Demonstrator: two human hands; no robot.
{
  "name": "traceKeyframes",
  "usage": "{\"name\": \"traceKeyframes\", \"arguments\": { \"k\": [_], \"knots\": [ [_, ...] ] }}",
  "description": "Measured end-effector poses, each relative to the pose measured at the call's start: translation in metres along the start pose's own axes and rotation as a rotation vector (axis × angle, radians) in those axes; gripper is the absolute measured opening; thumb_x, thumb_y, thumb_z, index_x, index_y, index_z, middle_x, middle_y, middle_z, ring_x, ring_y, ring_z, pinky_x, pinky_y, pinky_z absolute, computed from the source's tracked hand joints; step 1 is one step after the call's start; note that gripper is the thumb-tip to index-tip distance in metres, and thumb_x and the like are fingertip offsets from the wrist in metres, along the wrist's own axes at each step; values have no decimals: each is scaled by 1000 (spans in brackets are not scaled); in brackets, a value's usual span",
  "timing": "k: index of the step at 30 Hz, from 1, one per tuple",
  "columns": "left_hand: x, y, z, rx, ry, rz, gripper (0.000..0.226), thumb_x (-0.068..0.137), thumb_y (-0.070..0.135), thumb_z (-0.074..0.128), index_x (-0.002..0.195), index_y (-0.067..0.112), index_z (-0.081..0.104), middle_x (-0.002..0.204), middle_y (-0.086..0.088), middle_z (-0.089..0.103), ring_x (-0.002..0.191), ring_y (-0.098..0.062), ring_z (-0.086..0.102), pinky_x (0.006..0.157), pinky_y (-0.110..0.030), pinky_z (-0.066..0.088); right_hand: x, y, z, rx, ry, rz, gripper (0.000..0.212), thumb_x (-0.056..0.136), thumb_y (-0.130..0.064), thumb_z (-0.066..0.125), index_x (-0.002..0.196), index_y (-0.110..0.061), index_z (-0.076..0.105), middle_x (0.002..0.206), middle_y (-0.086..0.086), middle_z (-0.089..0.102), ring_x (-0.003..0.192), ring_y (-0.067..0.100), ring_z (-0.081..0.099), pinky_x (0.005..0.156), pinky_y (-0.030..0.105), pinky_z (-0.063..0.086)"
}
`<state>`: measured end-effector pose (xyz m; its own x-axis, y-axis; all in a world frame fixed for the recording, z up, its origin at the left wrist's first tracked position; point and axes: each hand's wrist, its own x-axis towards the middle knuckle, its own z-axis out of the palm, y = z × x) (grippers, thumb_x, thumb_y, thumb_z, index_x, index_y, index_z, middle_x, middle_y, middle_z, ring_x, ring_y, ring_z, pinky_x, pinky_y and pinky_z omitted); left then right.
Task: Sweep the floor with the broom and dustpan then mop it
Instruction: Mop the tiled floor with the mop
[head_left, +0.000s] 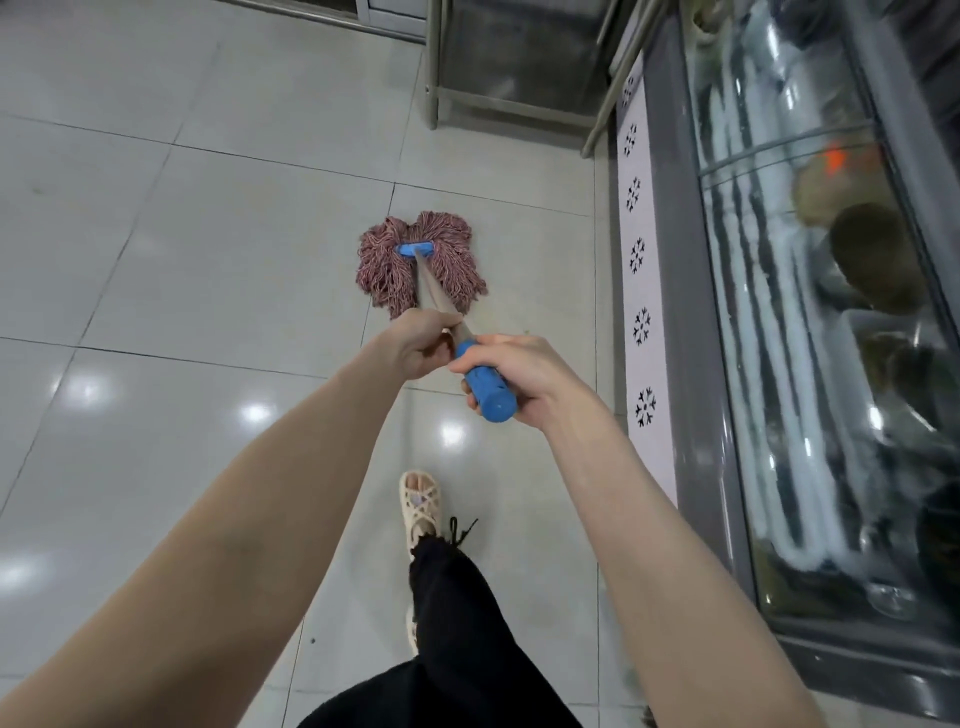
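Note:
A mop with a reddish string head (421, 262) and a blue clamp lies spread flat on the pale tiled floor (208, 249). Its wooden handle (434, 296) rises toward me and ends in a blue grip (488, 389). My left hand (418, 345) is closed around the wooden handle just below the grip. My right hand (511, 376) is wrapped around the blue grip at the top end. No broom or dustpan is in view.
A glass-topped chest freezer (779, 312) with snowflake marks runs along the right side. A metal rack (519, 62) stands on the floor ahead on the right. My foot in a beige sandal (420, 504) and a black trouser leg are below the hands.

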<state>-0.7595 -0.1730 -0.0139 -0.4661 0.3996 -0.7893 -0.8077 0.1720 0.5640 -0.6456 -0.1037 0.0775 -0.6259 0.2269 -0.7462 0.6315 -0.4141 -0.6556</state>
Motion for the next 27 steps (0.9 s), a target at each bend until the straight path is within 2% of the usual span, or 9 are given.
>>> {"name": "traceKeyframes", "arguments": {
  "k": [3, 6, 10, 14, 20, 27],
  "knots": [
    [34, 38, -7, 21, 8, -3, 19, 98, 9, 47, 81, 1, 51, 77, -14, 54, 65, -18, 55, 58, -24, 52, 36, -33, 8, 1, 11, 2, 32, 75, 10, 67, 106, 8, 63, 69, 13, 54, 47, 20, 51, 40, 21, 46],
    [63, 73, -10, -5, -1, 2, 16, 98, 6, 45, 84, -1, 50, 78, -16, 55, 65, -20, 59, 52, -26, 55, 67, -62, 14, -11, 6, 17, 34, 76, 10, 66, 110, 5, 63, 73, 13, 54, 50, 19, 51, 41, 21, 46],
    [92, 125, -12, 9, -16, -7, 16, 98, 3, 43, 83, -1, 48, 77, -15, 53, 63, -21, 59, 45, -25, 54, 105, -108, 22, -6, 3, 37, 29, 80, 8, 64, 106, -5, 63, 69, 11, 54, 46, 16, 51, 40, 18, 45],
    [115, 167, -23, -2, -15, 1, 18, 100, 3, 41, 82, -1, 46, 76, -16, 53, 57, -20, 62, 45, -25, 54, 138, -139, 42, 14, 3, 31, 26, 79, 9, 64, 101, -4, 63, 71, 12, 54, 53, 19, 51, 40, 19, 46],
    [147, 207, -62, 44, 18, -16, 20, 99, 4, 41, 80, -1, 46, 78, -16, 52, 68, -22, 56, 49, -26, 55, 183, -155, 85, 36, -18, 24, 23, 76, 10, 67, 81, -13, 62, 72, 11, 56, 55, 21, 53, 42, 23, 48],
    [171, 244, -97, 156, -9, -22, 19, 99, 4, 40, 83, -2, 47, 80, -18, 56, 70, -23, 59, 49, -26, 56, 214, -173, 126, 105, 10, 35, 22, 77, 10, 67, 87, -9, 64, 73, 12, 55, 53, 20, 53, 43, 23, 48]
  ]
}}
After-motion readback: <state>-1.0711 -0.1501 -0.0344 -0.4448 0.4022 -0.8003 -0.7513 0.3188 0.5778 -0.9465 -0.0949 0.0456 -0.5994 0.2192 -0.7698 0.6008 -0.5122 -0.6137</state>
